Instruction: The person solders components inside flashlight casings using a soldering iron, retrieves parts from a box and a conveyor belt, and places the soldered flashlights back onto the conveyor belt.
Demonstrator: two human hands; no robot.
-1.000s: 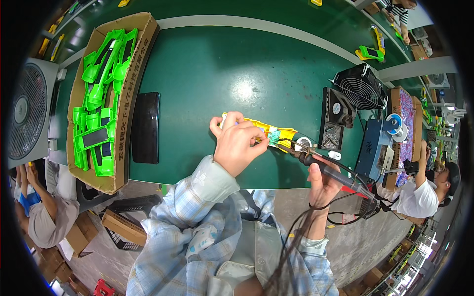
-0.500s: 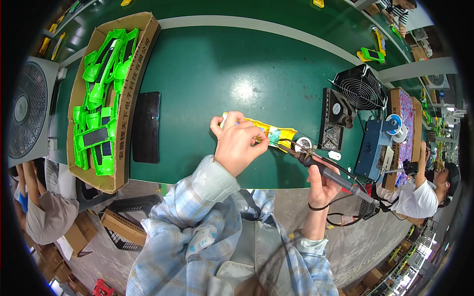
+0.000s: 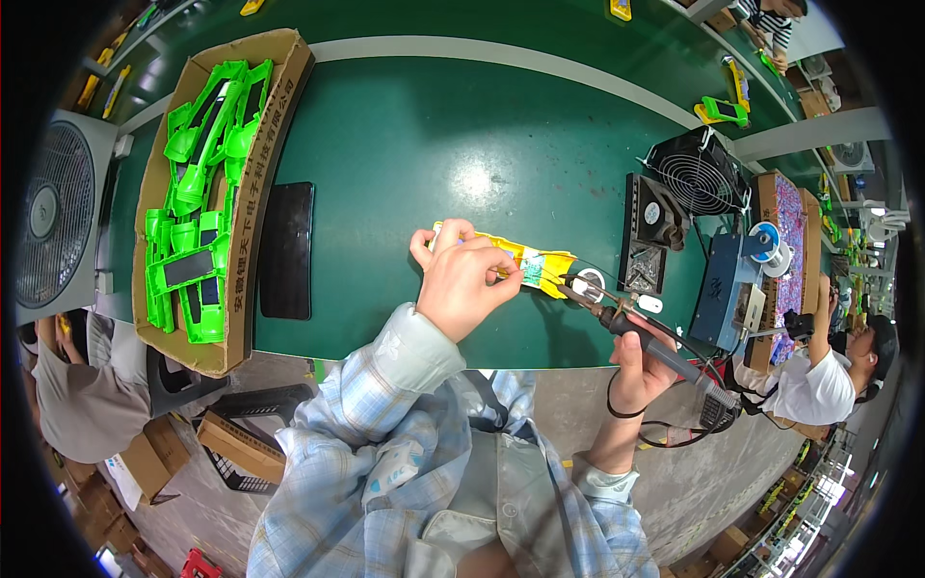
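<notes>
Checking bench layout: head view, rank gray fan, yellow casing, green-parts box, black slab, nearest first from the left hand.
1. Yellow casing, right at the left hand.
2. Black slab, to its left.
3. Green-parts box, left beyond the slab.
4. Gray fan, far left.

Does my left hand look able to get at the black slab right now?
Probably yes: only green table lies between the left hand and the black slab, whose top is uncovered. But that hand seems to be holding the yellow shell, so it would likely have to let go first.

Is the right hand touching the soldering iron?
Touching: the head view shows the right hand closed around the dark handle of the soldering iron.
</notes>
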